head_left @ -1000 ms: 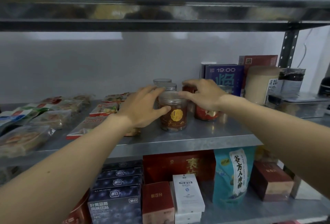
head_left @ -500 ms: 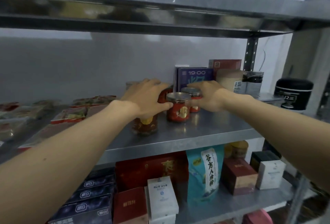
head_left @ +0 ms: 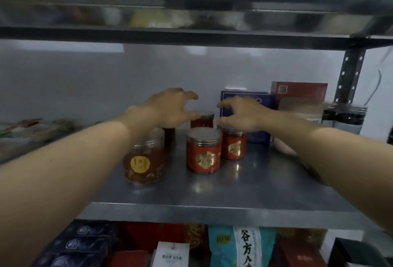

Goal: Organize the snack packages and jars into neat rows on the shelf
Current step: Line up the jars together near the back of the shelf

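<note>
Several silver-lidded jars stand on the metal shelf [head_left: 223, 194]. A clear jar with a yellow label [head_left: 144, 160] is front left. A red-labelled jar [head_left: 203, 151] stands in the middle, another red jar [head_left: 234, 146] to its right, and a third red jar [head_left: 203, 119] behind. My left hand [head_left: 172, 108] hovers with fingers spread just left of the rear jar. My right hand [head_left: 240, 113] hovers over the right red jar, fingers apart. Neither hand holds anything. Flat snack packages [head_left: 23, 128] lie blurred at far left.
A blue box [head_left: 263, 105], a red box [head_left: 299, 90] and a beige canister [head_left: 285, 147] stand behind my right hand. A dark-lidded jar [head_left: 344, 115] sits by the shelf upright [head_left: 348, 75]. The upper shelf [head_left: 191, 18] hangs close overhead. Boxes and a teal bag [head_left: 240, 245] fill the lower shelf.
Both hands have let go of the jars and lifted, now spread around the rear jar. The view has moved closer and tilted up.
</note>
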Action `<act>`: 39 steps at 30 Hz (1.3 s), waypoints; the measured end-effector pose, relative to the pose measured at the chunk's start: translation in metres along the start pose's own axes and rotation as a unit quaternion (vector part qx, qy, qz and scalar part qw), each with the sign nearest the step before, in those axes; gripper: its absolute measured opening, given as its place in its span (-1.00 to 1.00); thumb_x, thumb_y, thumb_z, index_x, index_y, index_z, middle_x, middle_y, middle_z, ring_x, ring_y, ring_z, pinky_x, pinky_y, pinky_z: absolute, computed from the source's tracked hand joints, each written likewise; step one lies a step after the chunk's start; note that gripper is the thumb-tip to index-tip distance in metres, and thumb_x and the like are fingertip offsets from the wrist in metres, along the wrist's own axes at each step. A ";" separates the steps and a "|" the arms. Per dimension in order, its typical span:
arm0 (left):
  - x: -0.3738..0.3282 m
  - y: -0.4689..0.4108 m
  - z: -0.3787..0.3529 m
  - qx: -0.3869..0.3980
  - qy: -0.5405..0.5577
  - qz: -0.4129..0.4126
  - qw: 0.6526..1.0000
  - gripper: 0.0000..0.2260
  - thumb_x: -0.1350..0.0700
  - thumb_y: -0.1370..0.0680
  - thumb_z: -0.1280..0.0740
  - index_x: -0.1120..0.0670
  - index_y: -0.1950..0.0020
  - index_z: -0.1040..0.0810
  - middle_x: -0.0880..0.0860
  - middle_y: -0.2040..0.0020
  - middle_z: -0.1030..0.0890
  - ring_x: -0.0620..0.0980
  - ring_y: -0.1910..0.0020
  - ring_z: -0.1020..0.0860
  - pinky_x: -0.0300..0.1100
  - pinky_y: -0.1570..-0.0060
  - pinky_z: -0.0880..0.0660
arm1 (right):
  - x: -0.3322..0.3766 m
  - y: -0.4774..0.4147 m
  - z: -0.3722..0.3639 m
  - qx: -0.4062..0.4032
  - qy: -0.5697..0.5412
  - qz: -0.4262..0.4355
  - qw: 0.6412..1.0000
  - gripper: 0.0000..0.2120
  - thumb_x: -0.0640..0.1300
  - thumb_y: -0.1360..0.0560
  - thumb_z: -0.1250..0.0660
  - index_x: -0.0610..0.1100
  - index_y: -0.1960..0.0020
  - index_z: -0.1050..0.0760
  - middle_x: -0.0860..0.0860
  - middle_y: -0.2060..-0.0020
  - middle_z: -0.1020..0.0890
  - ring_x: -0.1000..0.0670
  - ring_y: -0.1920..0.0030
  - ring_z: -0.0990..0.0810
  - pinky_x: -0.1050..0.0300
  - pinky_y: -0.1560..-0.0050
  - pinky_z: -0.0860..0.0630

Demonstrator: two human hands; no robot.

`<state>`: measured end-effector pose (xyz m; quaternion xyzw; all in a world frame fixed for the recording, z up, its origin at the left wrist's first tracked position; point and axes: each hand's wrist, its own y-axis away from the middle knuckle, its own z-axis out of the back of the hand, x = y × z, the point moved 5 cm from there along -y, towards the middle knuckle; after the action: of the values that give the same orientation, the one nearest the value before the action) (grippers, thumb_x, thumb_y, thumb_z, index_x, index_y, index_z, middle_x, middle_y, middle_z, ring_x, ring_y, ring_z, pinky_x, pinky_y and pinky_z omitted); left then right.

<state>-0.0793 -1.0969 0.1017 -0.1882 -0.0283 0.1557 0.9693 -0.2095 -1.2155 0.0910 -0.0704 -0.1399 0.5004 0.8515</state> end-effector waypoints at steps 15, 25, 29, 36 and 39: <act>0.037 -0.120 -0.046 0.117 0.053 -0.045 0.991 -0.53 -0.10 -0.52 -0.37 0.01 -0.39 -0.43 0.04 -0.31 -0.50 -0.03 -0.15 -0.50 -0.19 -0.17 -0.42 | -0.012 -0.123 -0.039 0.107 0.015 -0.032 0.994 -0.26 0.13 -0.53 -0.34 -0.08 -0.57 -0.11 -0.02 -0.52 -0.22 -0.05 -0.47 -0.26 0.18 -0.34 -0.26; 0.039 -0.153 -0.082 0.176 -0.027 -0.115 0.977 -0.57 -0.05 -0.55 -0.35 0.10 -0.36 -0.50 0.02 -0.32 -0.53 0.01 -0.26 -0.49 -0.15 -0.24 -0.42 | -0.016 -0.158 -0.063 0.138 0.099 -0.020 0.985 -0.32 0.08 -0.50 -0.41 -0.21 -0.49 -0.28 -0.12 -0.35 -0.48 -0.10 -0.29 -0.48 0.10 -0.21 -0.43; 0.045 -0.153 -0.080 0.191 -0.029 -0.127 0.973 -0.58 -0.05 -0.53 -0.37 0.07 -0.35 -0.51 -0.01 -0.31 -0.54 -0.02 -0.27 -0.49 -0.13 -0.27 -0.41 | -0.014 -0.160 -0.062 0.125 0.097 0.000 0.987 -0.32 0.17 -0.47 -0.40 -0.20 -0.43 -0.36 -0.10 -0.31 -0.50 -0.08 -0.25 -0.50 0.17 -0.07 -0.42; 0.050 -0.151 -0.084 0.168 -0.005 -0.132 0.977 -0.59 -0.05 -0.53 -0.38 0.08 -0.33 -0.54 0.02 -0.28 -0.57 0.01 -0.25 -0.52 -0.04 -0.27 -0.44 | -0.012 -0.163 -0.065 0.128 0.106 -0.002 0.986 -0.35 0.17 -0.48 -0.39 -0.22 -0.40 -0.38 -0.12 -0.28 -0.53 -0.08 -0.23 -0.52 0.15 -0.09 -0.43; 0.048 -0.153 -0.086 0.163 -0.001 -0.133 0.978 -0.61 -0.02 -0.54 -0.36 0.11 -0.33 -0.54 0.04 -0.30 -0.56 0.00 -0.25 -0.51 -0.06 -0.28 -0.43 | -0.011 -0.163 -0.065 0.141 0.119 -0.007 0.983 -0.34 0.15 -0.51 -0.37 -0.22 -0.45 -0.34 -0.11 -0.32 -0.50 -0.09 -0.28 -0.49 0.12 -0.18 -0.43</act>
<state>0.0202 -1.2472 0.0790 -0.0218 -0.0280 0.0283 0.9990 -0.0589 -1.3035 0.0696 -0.0079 0.0341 0.4972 0.8669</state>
